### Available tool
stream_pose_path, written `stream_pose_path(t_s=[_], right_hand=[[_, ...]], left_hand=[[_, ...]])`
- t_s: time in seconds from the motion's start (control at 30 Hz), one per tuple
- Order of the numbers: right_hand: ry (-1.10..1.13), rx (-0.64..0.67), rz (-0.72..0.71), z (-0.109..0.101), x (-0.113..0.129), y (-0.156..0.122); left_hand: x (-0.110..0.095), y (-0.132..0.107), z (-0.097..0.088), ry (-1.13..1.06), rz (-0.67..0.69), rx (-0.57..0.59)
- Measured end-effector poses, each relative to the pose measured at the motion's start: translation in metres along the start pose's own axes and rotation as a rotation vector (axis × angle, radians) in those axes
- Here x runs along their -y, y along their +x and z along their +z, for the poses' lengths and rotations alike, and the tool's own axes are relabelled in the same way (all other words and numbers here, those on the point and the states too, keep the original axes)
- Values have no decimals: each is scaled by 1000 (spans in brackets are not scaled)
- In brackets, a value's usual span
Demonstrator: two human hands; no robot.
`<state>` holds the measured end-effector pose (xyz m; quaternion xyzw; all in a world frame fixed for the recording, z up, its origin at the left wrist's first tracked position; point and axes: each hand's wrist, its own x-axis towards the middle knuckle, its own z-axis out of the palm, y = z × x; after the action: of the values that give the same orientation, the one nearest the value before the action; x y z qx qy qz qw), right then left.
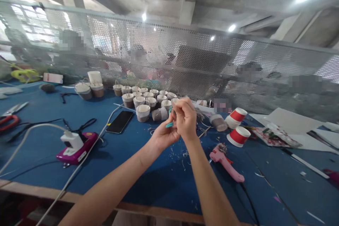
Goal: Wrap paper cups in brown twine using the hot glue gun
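Both my hands are raised together above the middle of the blue table (148, 169). My left hand (164, 135) is closed on a small tool with a teal handle (169, 125) that sticks out below the fingers. My right hand (185, 116) is closed in front of it, pinching a small pale piece with thin fibres trailing to the right; what it is I cannot make out. Just behind my hands stands a cluster of several small cups wrapped in brown cord (144, 100).
A pink glue gun (225, 160) lies right of my arms, with two red-and-white paper cups (238, 127) beyond it. A black phone (119, 121), a magenta power strip with white plug (76, 144), cables and red-handled scissors (9, 118) lie left. A perforated metal screen (185, 63) backs the table.
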<state>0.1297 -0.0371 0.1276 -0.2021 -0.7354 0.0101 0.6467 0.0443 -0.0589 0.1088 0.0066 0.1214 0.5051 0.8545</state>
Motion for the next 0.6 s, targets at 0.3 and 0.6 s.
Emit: stream_pose_path(t_s=[0.3,0.6], right_hand=[[-16,284,0,-40,-11,31],[92,394,21,-39,-26,25]], left_hand=[[-29,1,4,1008,-158,107],[-85,-47,67,1234,513,279]])
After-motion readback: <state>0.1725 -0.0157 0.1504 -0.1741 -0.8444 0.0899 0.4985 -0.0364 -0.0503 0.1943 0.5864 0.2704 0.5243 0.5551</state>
